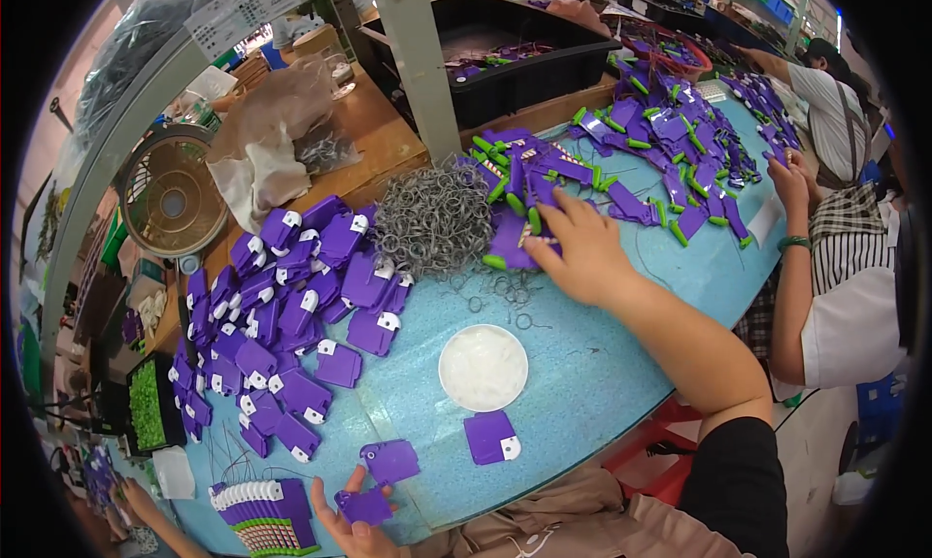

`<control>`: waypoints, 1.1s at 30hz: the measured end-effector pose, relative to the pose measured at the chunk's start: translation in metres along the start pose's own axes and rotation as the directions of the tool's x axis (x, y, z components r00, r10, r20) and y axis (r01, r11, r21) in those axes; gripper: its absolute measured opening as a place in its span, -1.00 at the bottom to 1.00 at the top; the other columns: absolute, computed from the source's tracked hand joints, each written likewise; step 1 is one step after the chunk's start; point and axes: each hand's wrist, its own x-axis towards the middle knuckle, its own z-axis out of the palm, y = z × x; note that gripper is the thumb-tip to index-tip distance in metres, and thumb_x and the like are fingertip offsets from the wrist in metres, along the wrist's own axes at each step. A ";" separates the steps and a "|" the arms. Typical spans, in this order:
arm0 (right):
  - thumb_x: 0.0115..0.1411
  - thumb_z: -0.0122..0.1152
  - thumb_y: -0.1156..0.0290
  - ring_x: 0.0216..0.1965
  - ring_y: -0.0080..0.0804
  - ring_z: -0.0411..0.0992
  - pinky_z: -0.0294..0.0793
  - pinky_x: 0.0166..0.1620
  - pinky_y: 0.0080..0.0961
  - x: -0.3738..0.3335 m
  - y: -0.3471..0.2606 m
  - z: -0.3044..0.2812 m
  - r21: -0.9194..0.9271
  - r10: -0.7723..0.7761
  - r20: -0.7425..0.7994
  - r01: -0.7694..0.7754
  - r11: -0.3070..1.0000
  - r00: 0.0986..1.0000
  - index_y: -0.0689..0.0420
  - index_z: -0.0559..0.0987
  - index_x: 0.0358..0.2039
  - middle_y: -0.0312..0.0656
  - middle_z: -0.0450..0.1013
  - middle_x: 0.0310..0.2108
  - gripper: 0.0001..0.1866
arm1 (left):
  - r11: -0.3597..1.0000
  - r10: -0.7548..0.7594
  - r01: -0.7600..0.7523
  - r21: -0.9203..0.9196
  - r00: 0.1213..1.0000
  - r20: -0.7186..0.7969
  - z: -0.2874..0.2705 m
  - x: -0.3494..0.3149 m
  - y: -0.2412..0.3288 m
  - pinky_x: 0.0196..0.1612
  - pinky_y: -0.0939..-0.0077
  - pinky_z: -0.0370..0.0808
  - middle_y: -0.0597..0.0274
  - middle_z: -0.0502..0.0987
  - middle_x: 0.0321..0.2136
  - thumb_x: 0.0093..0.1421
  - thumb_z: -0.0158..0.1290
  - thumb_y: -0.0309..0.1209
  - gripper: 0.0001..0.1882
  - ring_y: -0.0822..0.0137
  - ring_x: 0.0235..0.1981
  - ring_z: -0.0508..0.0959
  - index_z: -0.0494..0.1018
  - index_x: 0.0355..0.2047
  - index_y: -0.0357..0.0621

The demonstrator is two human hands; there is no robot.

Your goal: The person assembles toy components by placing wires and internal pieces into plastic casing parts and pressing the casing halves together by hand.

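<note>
At the near edge of the table, my left hand (pixel 351 537) is closed around a small purple plastic piece (pixel 363 507). Just beyond its fingertips lies another purple piece (pixel 390 461) with a small ring-like detail at one corner. My right hand (pixel 585 252) reaches forward, fingers spread over a heap of purple pieces with green ends (pixel 510 238), its fingertips touching them. Beside that heap is a mound of grey metal rings (pixel 434 218). Nearer me stand a round white dish (pixel 482 368) of whitish, translucent contents and a single purple piece with a white corner (pixel 492 437).
A large pile of purple, white-cornered pieces (pixel 301 311) covers the table's left. A neat fanned row (pixel 264 519) lies near left. More green-ended pieces (pixel 670 136) spread at far right, near a co-worker's hands (pixel 791 181). A metal post (pixel 419 63) and black tub (pixel 529 78) stand behind.
</note>
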 end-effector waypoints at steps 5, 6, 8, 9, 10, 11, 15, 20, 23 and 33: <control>0.13 -0.02 0.15 0.04 0.01 0.21 0.17 0.04 -0.06 0.020 0.015 -0.017 0.333 0.036 -0.104 0.000 0.943 0.994 0.14 0.39 -0.05 -0.04 0.27 0.01 -0.57 | 1.000 0.008 -0.008 -0.001 1.000 0.005 -0.002 -0.001 0.000 -0.48 0.57 0.48 -0.15 0.40 -0.12 -0.10 0.08 0.22 0.03 0.24 -0.42 0.55 -0.10 0.21 -0.07; 0.11 -0.01 0.25 0.04 -0.01 0.21 0.16 0.04 -0.07 0.035 0.031 -0.015 0.287 0.000 -0.214 0.062 0.956 0.977 0.11 0.42 -0.09 -0.08 0.28 -0.01 -0.63 | 1.000 0.019 -0.019 0.008 1.000 -0.004 -0.003 -0.005 0.001 -0.48 0.57 0.48 -0.14 0.40 -0.12 -0.10 0.08 0.22 0.03 0.24 -0.41 0.55 -0.09 0.21 -0.08; 0.04 0.00 0.40 0.08 -0.06 0.17 0.13 0.07 -0.08 0.066 0.075 -0.004 -0.018 -0.059 -0.311 0.056 0.998 0.949 0.00 0.47 -0.14 -0.14 0.28 0.01 -0.68 | 0.998 0.066 -0.064 -0.030 0.992 0.109 -0.012 -0.001 -0.014 -0.38 0.43 0.50 -0.30 0.34 -0.08 0.03 0.02 0.04 -0.13 0.12 -0.32 0.53 -0.09 0.21 -0.13; 0.00 0.01 0.45 0.12 -0.10 0.13 0.09 0.09 -0.09 0.079 0.091 -0.004 -0.247 -0.088 -0.316 0.007 0.969 0.945 -0.07 0.50 -0.15 -0.15 0.25 0.04 -0.65 | 0.989 0.144 -0.132 -0.069 0.967 0.213 -0.018 0.000 -0.018 -0.28 0.29 0.51 -0.45 0.27 -0.03 0.17 -0.03 -0.15 -0.28 0.00 -0.23 0.51 -0.09 0.20 -0.19; -0.02 0.02 0.46 0.17 -0.13 0.07 0.04 0.13 -0.10 0.088 0.104 -0.006 -0.336 -0.085 -0.223 0.005 0.942 0.971 -0.14 0.52 -0.15 -0.16 0.21 0.09 -0.62 | 0.988 0.146 -0.132 -0.076 0.966 0.212 -0.020 0.000 -0.017 -0.28 0.29 0.51 -0.45 0.27 -0.03 0.17 -0.03 -0.15 -0.28 0.00 -0.23 0.51 -0.09 0.20 -0.19; -0.05 0.02 0.46 0.21 -0.15 0.01 -0.01 0.16 -0.11 0.094 0.117 -0.009 -0.423 -0.072 -0.128 0.011 0.906 0.989 -0.21 0.53 -0.16 -0.17 0.16 0.13 -0.59 | 0.995 0.079 -0.063 -0.074 0.967 0.242 -0.022 -0.001 -0.015 -0.22 0.25 0.48 -0.44 0.24 -0.01 0.13 0.01 -0.10 -0.18 -0.04 -0.16 0.47 -0.18 0.22 -0.16; 0.05 -0.06 0.37 0.26 -0.12 -0.09 -0.11 0.20 -0.05 0.118 0.139 -0.016 -0.564 0.029 0.011 -0.018 0.826 1.000 -0.25 0.49 -0.06 -0.16 0.05 0.22 -0.59 | 0.998 0.040 -0.028 -0.056 0.970 0.239 -0.026 -0.004 -0.014 -0.10 0.17 0.43 -0.42 0.22 0.01 0.10 0.04 -0.05 -0.10 -0.07 -0.08 0.43 -0.24 0.24 -0.14; 0.06 -0.06 0.29 0.26 -0.14 -0.08 -0.07 0.19 -0.02 0.126 0.170 -0.028 -0.526 0.202 -0.120 -0.235 0.817 0.972 -0.22 0.41 0.02 -0.14 0.05 0.21 -0.55 | 0.998 0.061 -0.060 -0.009 0.976 0.208 -0.021 -0.004 -0.012 -0.06 0.15 0.40 -0.41 0.23 0.01 0.08 0.05 -0.01 -0.07 -0.07 -0.06 0.41 -0.24 0.24 -0.15; 0.06 -0.03 0.27 0.25 -0.13 -0.06 -0.05 0.18 -0.02 0.127 0.179 -0.030 -0.543 0.221 -0.116 -0.248 0.802 0.968 -0.25 0.41 0.01 -0.15 0.05 0.21 -0.56 | 0.997 0.054 -0.062 0.035 0.979 0.198 -0.023 -0.004 -0.015 -0.08 0.16 0.41 -0.42 0.24 0.00 0.08 0.04 0.02 -0.06 -0.07 -0.06 0.42 -0.23 0.24 -0.16; -0.01 0.13 0.08 -0.14 -0.11 0.38 0.34 -0.07 -0.22 0.058 0.136 -0.050 -0.225 0.193 0.016 -0.185 0.957 0.981 0.04 0.52 -0.17 -0.10 0.43 -0.22 -0.58 | 0.991 0.118 -0.105 -0.078 0.976 0.184 -0.018 -0.003 -0.013 -0.19 0.28 0.49 -0.40 0.30 -0.06 0.08 0.07 -0.03 -0.11 0.00 -0.15 0.48 -0.14 0.20 -0.26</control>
